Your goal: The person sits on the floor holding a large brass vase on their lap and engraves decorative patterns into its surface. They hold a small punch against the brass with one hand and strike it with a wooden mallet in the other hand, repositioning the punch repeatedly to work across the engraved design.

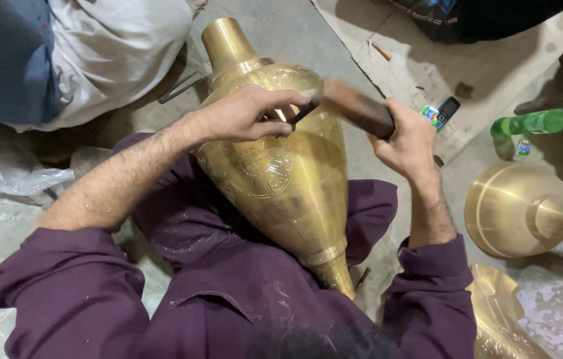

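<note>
Closely, chisel [301,112] pinched in left hand [245,116] fingers, tip on brass vessel [288,179], right hand [408,143] gripping hammer [358,108]

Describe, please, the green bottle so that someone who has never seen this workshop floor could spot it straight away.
Start from the large engraved brass vessel lying across the person's lap, then look to the far right, past the right hand and the small phone. There the green bottle lies on its side above a brass funnel-shaped piece. It is the only green, see-through thing among golden metal parts.
</note>
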Demonstrator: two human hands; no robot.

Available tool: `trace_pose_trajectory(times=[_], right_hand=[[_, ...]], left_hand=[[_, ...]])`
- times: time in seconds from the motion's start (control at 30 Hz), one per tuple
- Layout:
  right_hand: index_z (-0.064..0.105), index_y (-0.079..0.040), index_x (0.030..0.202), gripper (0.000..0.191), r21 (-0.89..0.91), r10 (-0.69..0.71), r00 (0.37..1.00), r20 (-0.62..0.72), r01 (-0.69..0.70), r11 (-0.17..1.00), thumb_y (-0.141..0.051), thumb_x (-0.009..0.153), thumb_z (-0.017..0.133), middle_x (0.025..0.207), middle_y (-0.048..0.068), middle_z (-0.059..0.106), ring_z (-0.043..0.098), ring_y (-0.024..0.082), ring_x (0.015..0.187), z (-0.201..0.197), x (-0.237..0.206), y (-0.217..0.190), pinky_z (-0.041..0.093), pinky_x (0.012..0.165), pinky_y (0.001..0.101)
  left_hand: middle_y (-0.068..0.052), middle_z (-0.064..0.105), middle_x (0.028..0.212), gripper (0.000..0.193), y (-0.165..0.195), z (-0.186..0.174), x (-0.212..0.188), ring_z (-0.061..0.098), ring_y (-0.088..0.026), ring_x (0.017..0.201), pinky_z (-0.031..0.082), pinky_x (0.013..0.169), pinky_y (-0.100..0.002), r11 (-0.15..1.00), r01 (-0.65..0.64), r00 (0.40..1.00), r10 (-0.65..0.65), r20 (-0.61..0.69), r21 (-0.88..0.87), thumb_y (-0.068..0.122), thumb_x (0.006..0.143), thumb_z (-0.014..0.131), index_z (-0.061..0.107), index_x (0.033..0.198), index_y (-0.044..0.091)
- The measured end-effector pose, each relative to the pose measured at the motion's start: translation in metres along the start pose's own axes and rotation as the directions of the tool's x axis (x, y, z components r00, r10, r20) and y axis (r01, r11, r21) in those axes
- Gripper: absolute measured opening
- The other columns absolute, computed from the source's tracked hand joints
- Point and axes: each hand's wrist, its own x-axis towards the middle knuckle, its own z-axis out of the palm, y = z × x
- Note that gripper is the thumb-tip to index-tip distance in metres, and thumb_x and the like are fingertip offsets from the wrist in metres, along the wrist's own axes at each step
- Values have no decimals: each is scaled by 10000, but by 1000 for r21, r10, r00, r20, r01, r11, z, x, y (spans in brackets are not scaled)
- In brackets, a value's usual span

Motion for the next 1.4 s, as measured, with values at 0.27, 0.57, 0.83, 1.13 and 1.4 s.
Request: trace_pose_trajectory(times=[0.27, 0.57, 0.83, 1.13, 1.4], right_hand=[[595, 9, 1093, 332, 357, 110, 992, 60, -125, 926, -112, 904, 840, 858, 63, 663, 634, 130, 793, -15, 18, -18, 529, 722, 310], [657, -25, 1117, 302, 408, 59, 998, 19, -62, 911, -122, 902, 845, 861, 92, 664, 647, 163, 781, -8, 10, -24, 525, 702, 348], [616, -7, 1172, 333, 522, 161, 987, 6, -140, 841, -162, 957, 817, 938, 140, 664, 607, 182, 840, -7, 14, -17, 527, 777, 347], [617, -43, 1266, 449, 366, 28, 999, 42, -42, 930, -168, 886, 820, 936, 159, 664, 643, 281, 844, -8, 34, -12, 522, 757, 361], [652, -117, 1103, 300, -143, -117, 981, 153, 139, 980, -171, 888, 855, 853, 150, 699, 679, 371, 833, -12, 50, -10, 533, 760, 462]], left_hand=[[-101, 773, 1159, 509, -3, 3, -2, 758, -243, 1070, 607, 933, -387, 999, -30, 997, 29, -70, -16, 174, 978, 714, 517, 1443, 115], [-72, 795, 1123, 505, -1, -2, 8, 775, -219, 998, 600, 897, -380, 1000, 20, 998, -21, 60, 9, 163, 950, 710, 534, 1422, 138], [-114, 771, 1126, 501, 0, 5, -1, 756, -254, 1036, 598, 910, -401, 1000, -28, 995, 27, -92, -11, 154, 960, 712, 534, 1425, 97], [-73, 803, 1054, 453, 6, 13, -8, 783, -232, 922, 612, 858, -375, 998, 38, 984, -29, -178, 49, 143, 966, 715, 548, 1386, 110], [-105, 797, 1075, 432, 4, 26, -18, 789, -203, 968, 637, 874, -355, 994, 95, 955, -106, -279, -54, 128, 990, 696, 547, 1396, 105]])
